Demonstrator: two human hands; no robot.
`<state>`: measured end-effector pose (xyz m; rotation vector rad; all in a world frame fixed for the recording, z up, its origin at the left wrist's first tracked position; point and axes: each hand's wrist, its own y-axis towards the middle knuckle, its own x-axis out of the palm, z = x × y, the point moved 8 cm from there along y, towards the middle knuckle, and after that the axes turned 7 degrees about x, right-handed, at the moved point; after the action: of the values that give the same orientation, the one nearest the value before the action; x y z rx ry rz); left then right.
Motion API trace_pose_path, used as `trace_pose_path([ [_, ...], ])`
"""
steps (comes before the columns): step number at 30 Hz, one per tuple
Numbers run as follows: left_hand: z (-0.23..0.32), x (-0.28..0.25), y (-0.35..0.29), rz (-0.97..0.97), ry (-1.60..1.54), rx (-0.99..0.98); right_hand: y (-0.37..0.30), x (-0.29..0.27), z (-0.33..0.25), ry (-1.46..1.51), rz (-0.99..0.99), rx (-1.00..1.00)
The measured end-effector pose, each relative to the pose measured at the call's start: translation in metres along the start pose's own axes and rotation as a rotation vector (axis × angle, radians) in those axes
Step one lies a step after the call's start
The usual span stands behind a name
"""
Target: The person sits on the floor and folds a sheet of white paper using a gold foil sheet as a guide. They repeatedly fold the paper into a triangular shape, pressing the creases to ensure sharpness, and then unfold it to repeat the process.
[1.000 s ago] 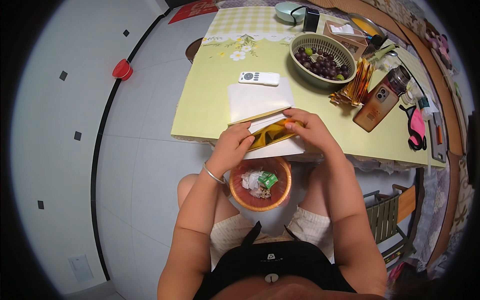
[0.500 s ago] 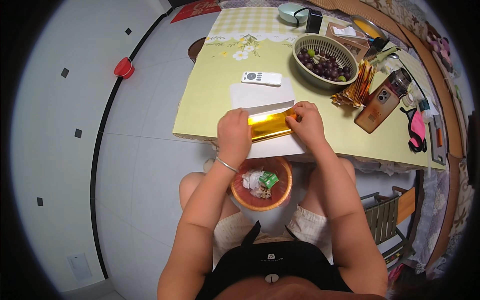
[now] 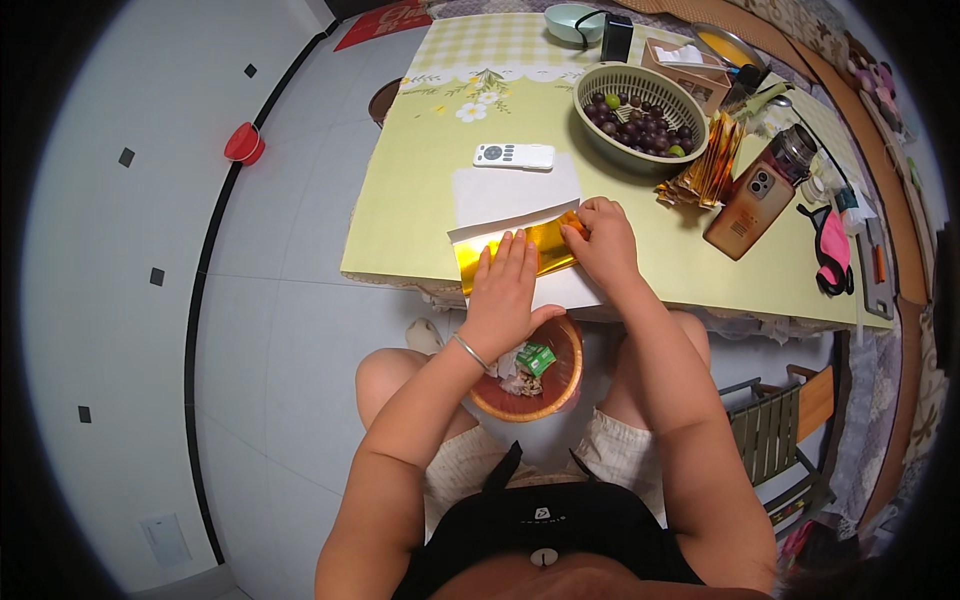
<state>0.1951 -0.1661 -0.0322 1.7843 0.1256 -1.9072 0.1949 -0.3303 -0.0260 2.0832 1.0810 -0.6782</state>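
A strip of shiny gold foil paper [image 3: 548, 246] lies folded on white paper [image 3: 510, 197] at the table's near edge. Flat on the foil's left half rests my left hand [image 3: 505, 290], fingers stretched out and thumb spread to the right. At the strip's right end my right hand [image 3: 608, 245] is closed, thumb and fingers pinching the gold foil paper. A raised pale flap of paper runs along the foil's far side. Part of the foil is hidden beneath my fingers.
A white remote [image 3: 513, 156] lies beyond the paper. To the right are a colander [image 3: 590, 130] of grapes, folded gold foil pieces [image 3: 708, 165], a phone [image 3: 750, 212] and a pink-and-black eye mask [image 3: 830, 248]. Below the table edge, a waste bin [image 3: 530, 408] stands between my knees.
My left hand has gone from gripping the foil's left end to lying flat on it, uncovering that end. The right hand keeps its pinch. The view has shifted slightly.
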Motion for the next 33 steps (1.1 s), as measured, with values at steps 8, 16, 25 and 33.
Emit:
trace_pose_path([
  [8,-0.002,0.001,0.001,-0.011,0.001,-0.045,-0.001,0.0,-0.001,-0.001,0.087,-0.013],
  [16,-0.004,0.002,0.002,-0.02,0.004,-0.073,0.0,0.0,-0.004,-0.045,0.083,0.0],
  [25,-0.005,0.005,0.001,-0.017,0.009,-0.073,0.0,0.001,-0.005,-0.054,0.084,0.002],
  [33,0.003,0.004,0.001,-0.042,0.034,-0.014,-0.007,-0.014,-0.016,-0.064,0.163,-0.032],
])
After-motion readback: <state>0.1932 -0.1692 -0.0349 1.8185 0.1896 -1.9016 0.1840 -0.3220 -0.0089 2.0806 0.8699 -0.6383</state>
